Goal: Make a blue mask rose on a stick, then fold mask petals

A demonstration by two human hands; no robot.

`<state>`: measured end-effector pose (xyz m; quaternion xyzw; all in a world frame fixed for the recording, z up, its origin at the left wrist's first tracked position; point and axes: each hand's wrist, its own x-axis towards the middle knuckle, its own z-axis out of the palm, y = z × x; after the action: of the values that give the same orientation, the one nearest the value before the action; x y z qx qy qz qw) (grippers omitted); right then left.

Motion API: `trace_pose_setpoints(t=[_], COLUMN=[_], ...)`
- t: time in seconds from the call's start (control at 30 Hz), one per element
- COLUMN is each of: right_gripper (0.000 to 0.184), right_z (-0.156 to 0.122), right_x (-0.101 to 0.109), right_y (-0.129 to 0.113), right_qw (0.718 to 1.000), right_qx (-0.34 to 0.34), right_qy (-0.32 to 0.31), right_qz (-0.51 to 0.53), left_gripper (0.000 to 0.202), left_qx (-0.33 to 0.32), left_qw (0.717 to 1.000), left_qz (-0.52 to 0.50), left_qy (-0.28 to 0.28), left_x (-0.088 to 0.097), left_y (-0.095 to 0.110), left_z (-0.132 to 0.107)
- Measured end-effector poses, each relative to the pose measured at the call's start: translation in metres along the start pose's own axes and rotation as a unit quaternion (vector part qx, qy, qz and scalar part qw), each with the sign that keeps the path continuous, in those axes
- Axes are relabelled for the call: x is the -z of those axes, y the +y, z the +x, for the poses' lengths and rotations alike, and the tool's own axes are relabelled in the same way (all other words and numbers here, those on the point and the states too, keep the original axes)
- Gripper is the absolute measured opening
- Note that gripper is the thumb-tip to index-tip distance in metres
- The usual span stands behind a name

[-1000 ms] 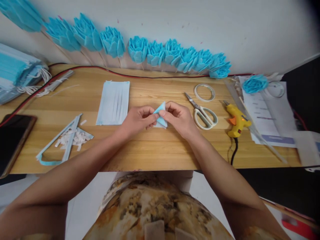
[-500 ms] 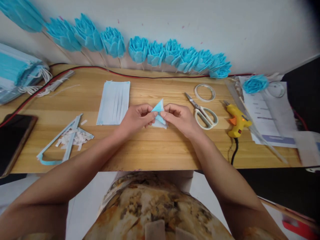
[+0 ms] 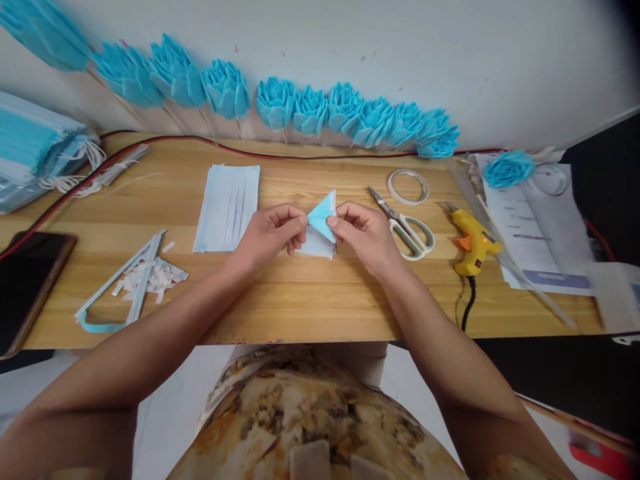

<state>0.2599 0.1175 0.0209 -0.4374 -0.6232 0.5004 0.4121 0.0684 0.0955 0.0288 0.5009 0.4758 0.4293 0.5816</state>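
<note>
Between my two hands is a folded piece of blue mask fabric [image 3: 321, 216], its creased triangle spread with the wide edge to the right. My left hand [image 3: 275, 230] pinches the pointed left end. My right hand [image 3: 361, 233] grips the right edge between thumb and fingers. Under the held piece, a pale sheet [image 3: 319, 244] shows on the table; I cannot tell whether it joins the piece. To the left of my hands lies a stack of flattened face masks [image 3: 227, 210]. White-handled scissors [image 3: 406, 228] rest just right of my right hand.
A roll of tape [image 3: 408, 187] and a yellow hot glue gun [image 3: 471, 243] lie to the right. At left are trimmed strips and scraps [image 3: 150, 277], a phone [image 3: 33, 287] and bagged masks [image 3: 35, 150]. Blue fabric flowers [image 3: 277, 103] line the wall behind a red-black cable [image 3: 280, 157].
The folded fabric has been opened out wider, its point now facing left. My hands are slightly farther apart, with the right one moved a little to the right.
</note>
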Motion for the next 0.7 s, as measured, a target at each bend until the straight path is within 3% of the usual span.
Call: trace_pose_setpoints(t=[0.13, 0.33, 0.7], right_gripper=[0.029, 0.027, 0.039], right_z=[-0.0002, -0.0012, -0.0028], right_x=[-0.0004, -0.004, -0.0033], right_y=[0.0, 0.0021, 0.003], right_qw=[1.0, 0.999, 0.998], right_qx=[-0.003, -0.015, -0.01], right_qy=[0.0, -0.037, -0.053], right_qz=[-0.001, 0.021, 0.017], left_gripper=[0.023, 0.036, 0.033], left_qx=[0.008, 0.007, 0.009], left_qw=[0.999, 1.0, 1.0], left_qz=[-0.033, 0.0, 0.008], left_qy=[0.012, -0.023, -0.008], left_x=[0.0001, -0.0024, -0.0042], left_y=[-0.0013, -0.0048, -0.0036], left_z=[0.001, 0.0014, 0.0004])
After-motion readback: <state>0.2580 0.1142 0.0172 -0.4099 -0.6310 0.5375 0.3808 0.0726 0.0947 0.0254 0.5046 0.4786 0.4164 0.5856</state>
